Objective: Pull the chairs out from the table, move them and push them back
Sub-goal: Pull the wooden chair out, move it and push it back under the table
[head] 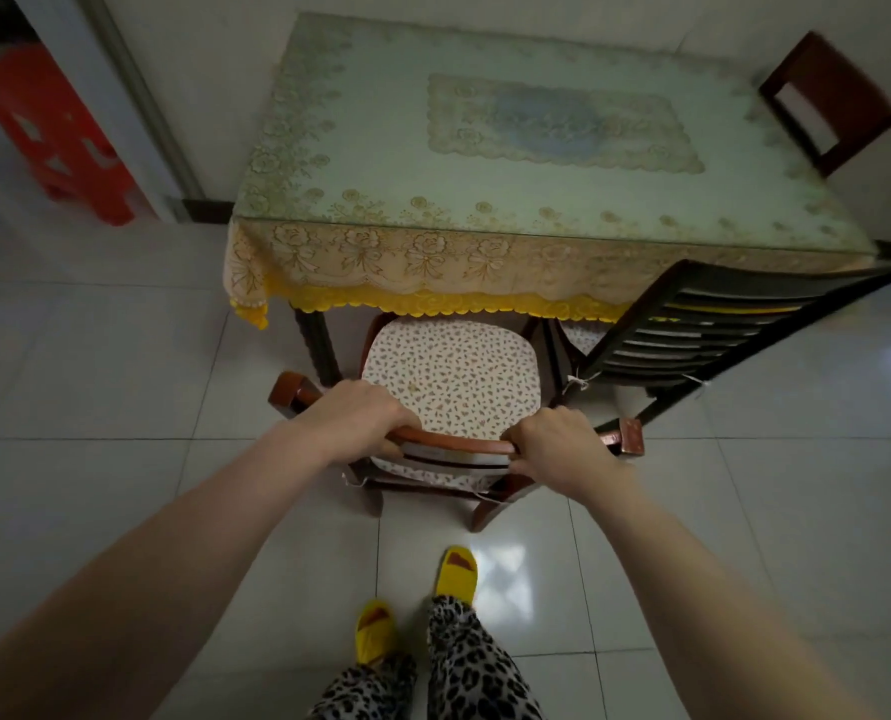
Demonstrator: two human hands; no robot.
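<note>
Gripping chair top rail, left hand and right hand both clamped; seat half under table at 12 o'clock. Step: pulling or pushing unclear. Next: steady, even force.

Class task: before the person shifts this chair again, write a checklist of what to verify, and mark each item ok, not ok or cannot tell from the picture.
1. Left hand has a closed grip on the top rail of the held chair: ok.
2. Right hand has a closed grip on the same rail: ok.
3. Floor behind the chair is free except for the person's yellow slippers: ok.
4. Dark slatted chair stands close on the right, may catch: not ok.
5. Seat front under the tablecloth fringe, free of the table legs: cannot tell.
6. All four chair legs on the floor: cannot tell.
</note>
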